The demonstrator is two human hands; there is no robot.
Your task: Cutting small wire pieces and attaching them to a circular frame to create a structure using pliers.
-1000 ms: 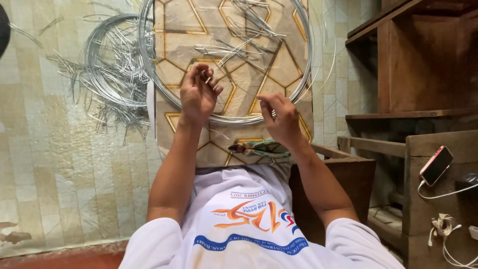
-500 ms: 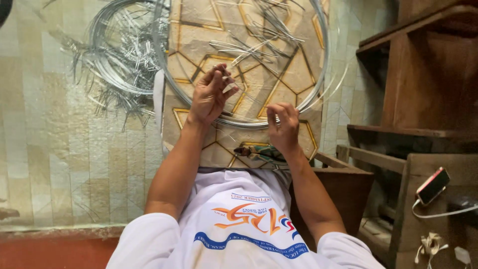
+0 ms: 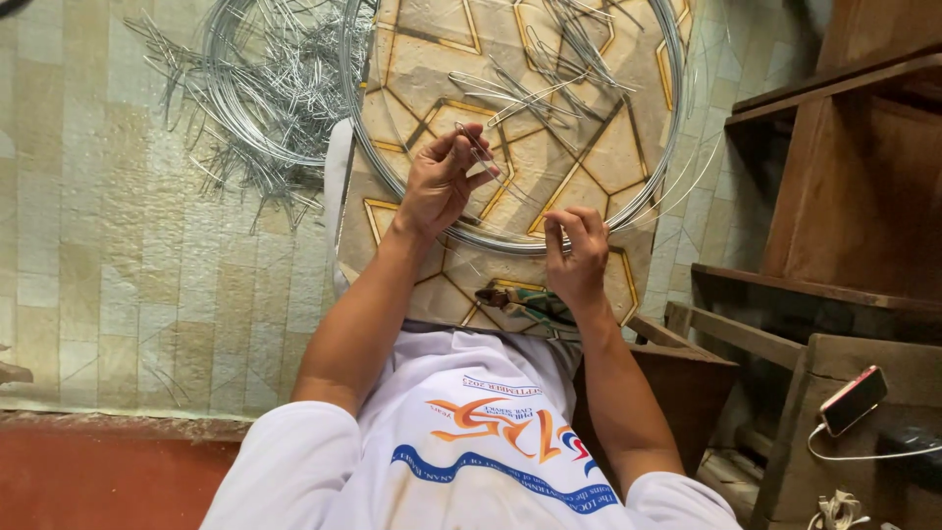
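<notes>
Standing right behind this person, I get a look straight down over the shoulders at the work. Left hand (image 3: pixel 440 186) is up and curled, fingertips pinched on a short bent wire piece (image 3: pixel 481 157), sort of a long hairpin shape, held just above the patterned board (image 3: pixel 422 79). Right hand (image 3: pixel 577 257) is lower and nearer the body, fingers closed narrow on the big wire coil (image 3: pixel 510 240) where its loop runs across the near part of the board. So both hands are holding wire, neither one open.

More cut pieces (image 3: pixel 549 69) lie scattered on the far part of the board, inside the coil. Off to the far left on the tiled floor there's a second coil with a messy heap of wire bits (image 3: pixel 265 98). Pliers (image 3: pixel 520 304) with green handles sit at the near edge of the board, just beside the right wrist. A phone (image 3: pixel 852 399) is charging on the wooden shelf at the right.

What worries me: that coil looks springy, and if the right-hand grip slips it could whip loose and fling the pieces off the board. The cut ends look sharp too, so a slip of the pinch could jab a finger.
</notes>
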